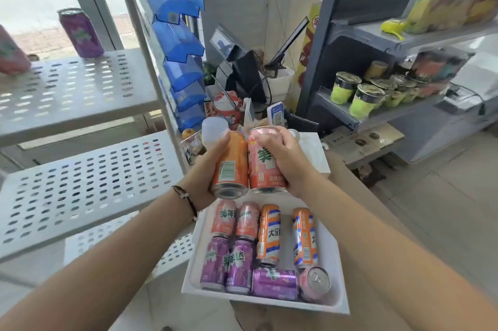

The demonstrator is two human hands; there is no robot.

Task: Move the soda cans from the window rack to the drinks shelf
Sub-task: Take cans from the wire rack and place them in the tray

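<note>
The left hand [208, 169] is wrapped around an orange soda can [231, 166], and the right hand [280, 158] is closed on a pink soda can [265, 163], fingers curled over its top rim. The two cans are held side by side, touching, tilted with their bases toward the camera, above the far end of a white tray [334, 271]. A dark cord bracelet [186, 197] circles the left wrist.

In the tray lie more cans: two pink ones [235, 220] at the far left, two purple ones [227, 266] just below them, two orange-and-blue striped cans [285, 233] to the right, a purple can on its side [275, 283] along the near wall, and a pink can [314, 283] in the near right corner with its pull-tab top facing the camera. The tray rests on a brown surface [377, 223].

To the left stands the white perforated window rack [80, 88]. On its upper tier a purple can [80, 32] stands upright by the glass, and a pink can [10, 51] is cut off by the left edge. The lower tiers show bare.

To the right, a grey shelf unit [363, 42] carries green-banded cups [355, 96] with foil lids, and blue plastic bins [177, 55] are stacked by the window post
</note>
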